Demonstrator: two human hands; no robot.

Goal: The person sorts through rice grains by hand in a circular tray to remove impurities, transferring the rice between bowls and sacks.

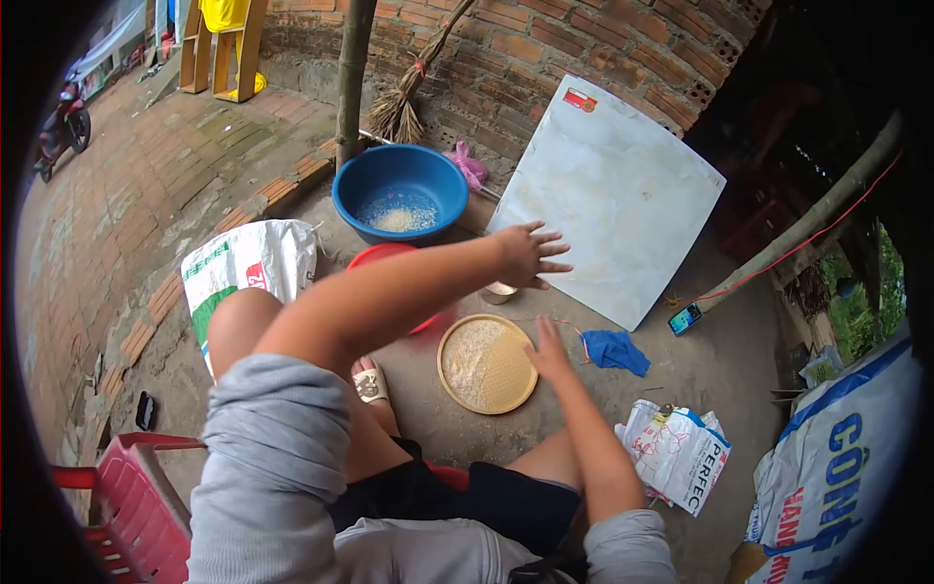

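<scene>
At the far left a motorbike (64,127) stands on the brick paving (126,195), and nearer the person a red chair (146,501) stands at the lower left. A small black object (146,411) lies on the ground above the chair. Next comes a white sack (255,255), with yellow cloth (226,14) on wooden frames (197,49) behind it. A red basin (377,255) is partly hidden by the left forearm; just beyond it is a blue basin (401,185) with pale grain scattered over its bottom. A broom (397,109) leans against the brick wall (467,58), and a pink bag (467,165) lies beside the blue basin. A round tray (508,384) rests on the ground in front of the person's knees, grain (472,358) covering mostly its left part. Beyond the tray is a small bowl (498,292), partly covered by the left hand (528,255), which is raised with fingers spread wide and holds nothing. The right hand (551,352) is at the tray's right edge, fingers blurred but stretched out, nothing in its hold; whether it touches the rim I cannot tell. Further right, a pale board (613,195) leans behind a blue cloth (615,352). A printed bag (673,453) lies below the cloth, a phone (685,319) is propped by a pole (798,234), and a large sack (837,477) fills the lower right.
</scene>
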